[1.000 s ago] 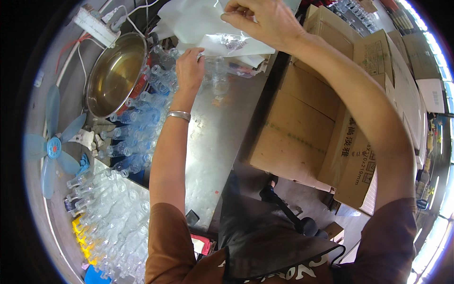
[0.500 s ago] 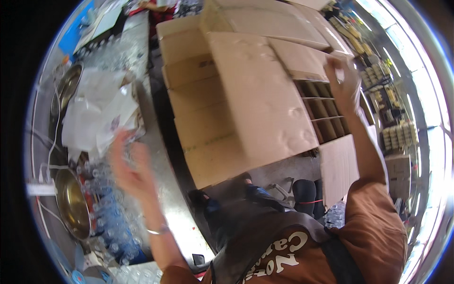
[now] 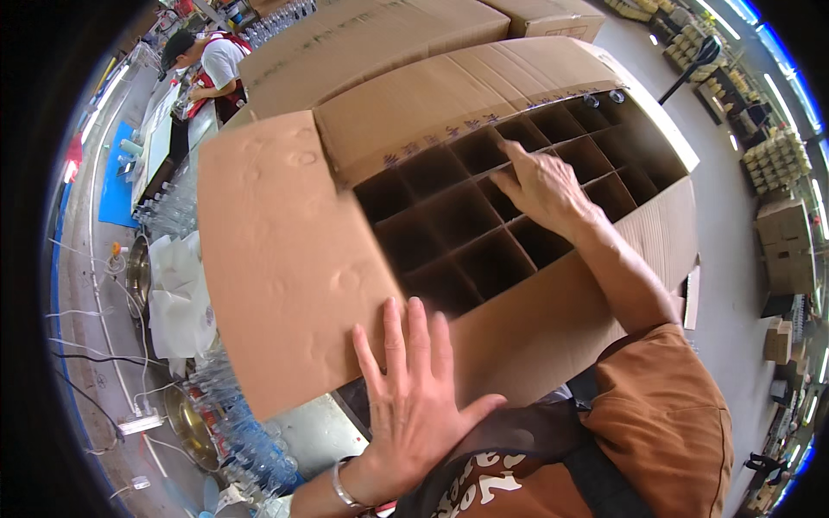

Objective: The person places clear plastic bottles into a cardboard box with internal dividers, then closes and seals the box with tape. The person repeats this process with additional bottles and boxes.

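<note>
An open cardboard carton [image 3: 518, 371] stands before me, fitted with a grid of cardboard dividers [image 3: 436, 207]. Most visible cells look dark inside; clear bottles [image 3: 591, 101] show in the far right corner. My right hand [image 3: 553, 192] is over the middle of the grid. Its index finger and thumb are apart, on either side of a divider's top edge; whether they touch it I cannot tell. My left hand [image 3: 410, 401] is spread flat at the carton's near left corner, beside a raised side flap [image 3: 276, 259]. It holds nothing.
More closed cartons [image 3: 380, 43] stand behind the open one. Along the left runs a metal bench with clear bottles [image 3: 250, 423], white sheets [image 3: 180, 293] and metal bowls [image 3: 192, 423]. A co-worker [image 3: 220, 65] bends over its far end. Shelves of goods [image 3: 773, 160] line the right.
My view has shifted, and the open carton's grid now shows widely. My left hand has gone from above the bench to the carton's near corner. My right hand has lowered onto the grid.
</note>
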Action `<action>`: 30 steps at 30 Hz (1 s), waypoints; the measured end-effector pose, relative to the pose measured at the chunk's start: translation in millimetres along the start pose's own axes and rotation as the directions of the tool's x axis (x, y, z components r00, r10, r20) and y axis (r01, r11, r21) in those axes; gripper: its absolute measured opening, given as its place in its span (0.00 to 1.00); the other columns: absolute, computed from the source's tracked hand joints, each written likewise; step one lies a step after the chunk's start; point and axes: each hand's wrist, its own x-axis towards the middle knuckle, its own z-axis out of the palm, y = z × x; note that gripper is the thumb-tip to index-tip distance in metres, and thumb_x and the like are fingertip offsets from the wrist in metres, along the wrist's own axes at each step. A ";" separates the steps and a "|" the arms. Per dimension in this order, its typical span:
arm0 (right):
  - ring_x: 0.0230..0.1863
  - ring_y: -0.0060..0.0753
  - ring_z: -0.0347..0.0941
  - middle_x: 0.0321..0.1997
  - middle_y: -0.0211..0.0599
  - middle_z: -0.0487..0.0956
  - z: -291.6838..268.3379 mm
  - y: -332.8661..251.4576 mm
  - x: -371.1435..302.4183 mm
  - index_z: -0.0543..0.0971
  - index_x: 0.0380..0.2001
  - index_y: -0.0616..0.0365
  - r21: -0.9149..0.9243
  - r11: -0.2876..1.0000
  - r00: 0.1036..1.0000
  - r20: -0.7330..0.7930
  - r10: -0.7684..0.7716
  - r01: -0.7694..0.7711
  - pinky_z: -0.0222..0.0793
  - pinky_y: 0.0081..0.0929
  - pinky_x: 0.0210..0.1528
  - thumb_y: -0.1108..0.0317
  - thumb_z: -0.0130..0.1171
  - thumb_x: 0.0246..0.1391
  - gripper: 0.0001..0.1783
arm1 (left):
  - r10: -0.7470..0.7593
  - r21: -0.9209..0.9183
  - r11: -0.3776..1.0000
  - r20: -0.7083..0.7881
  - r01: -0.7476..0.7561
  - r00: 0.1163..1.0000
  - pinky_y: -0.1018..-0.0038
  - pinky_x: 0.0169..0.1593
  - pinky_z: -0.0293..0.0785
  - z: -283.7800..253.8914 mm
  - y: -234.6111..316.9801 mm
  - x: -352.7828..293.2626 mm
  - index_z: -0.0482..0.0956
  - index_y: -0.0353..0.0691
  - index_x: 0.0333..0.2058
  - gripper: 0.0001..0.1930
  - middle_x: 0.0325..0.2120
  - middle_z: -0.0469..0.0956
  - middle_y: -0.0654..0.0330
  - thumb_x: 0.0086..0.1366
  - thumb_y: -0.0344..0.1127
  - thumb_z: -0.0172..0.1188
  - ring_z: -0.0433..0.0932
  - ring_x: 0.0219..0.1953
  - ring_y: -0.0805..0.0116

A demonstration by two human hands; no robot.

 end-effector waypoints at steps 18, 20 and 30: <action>0.68 0.48 0.64 0.70 0.48 0.64 23.7 99.4 285.2 0.69 0.64 0.55 -0.259 0.957 0.992 0.033 -0.124 0.129 0.59 0.44 0.69 0.33 0.43 0.62 0.41 | -0.157 -0.097 0.987 -0.370 0.130 0.916 0.53 0.58 0.68 76.9 8.9 32.5 0.76 0.38 0.31 0.17 0.35 0.79 0.53 0.44 0.27 0.75 0.65 0.65 0.44; 0.69 0.49 0.62 0.70 0.48 0.64 7.4 119.1 287.0 0.67 0.65 0.57 -0.235 0.939 0.963 0.153 -0.221 0.253 0.57 0.42 0.70 0.33 0.46 0.61 0.42 | -0.136 -0.074 0.990 -0.190 0.123 0.972 0.50 0.66 0.58 48.0 14.6 40.3 0.80 0.38 0.38 0.18 0.42 0.79 0.53 0.50 0.38 0.73 0.66 0.65 0.49; 0.47 0.43 0.76 0.49 0.46 0.77 27.2 139.1 185.0 0.66 0.64 0.56 -0.040 0.579 0.554 -0.241 -0.797 0.814 0.79 0.40 0.41 0.37 0.62 0.52 0.45 | -0.198 -0.114 0.979 -0.334 0.169 0.922 0.59 0.66 0.63 33.2 -135.9 233.2 0.63 0.37 0.65 0.40 0.64 0.62 0.44 0.61 0.52 0.66 0.64 0.65 0.46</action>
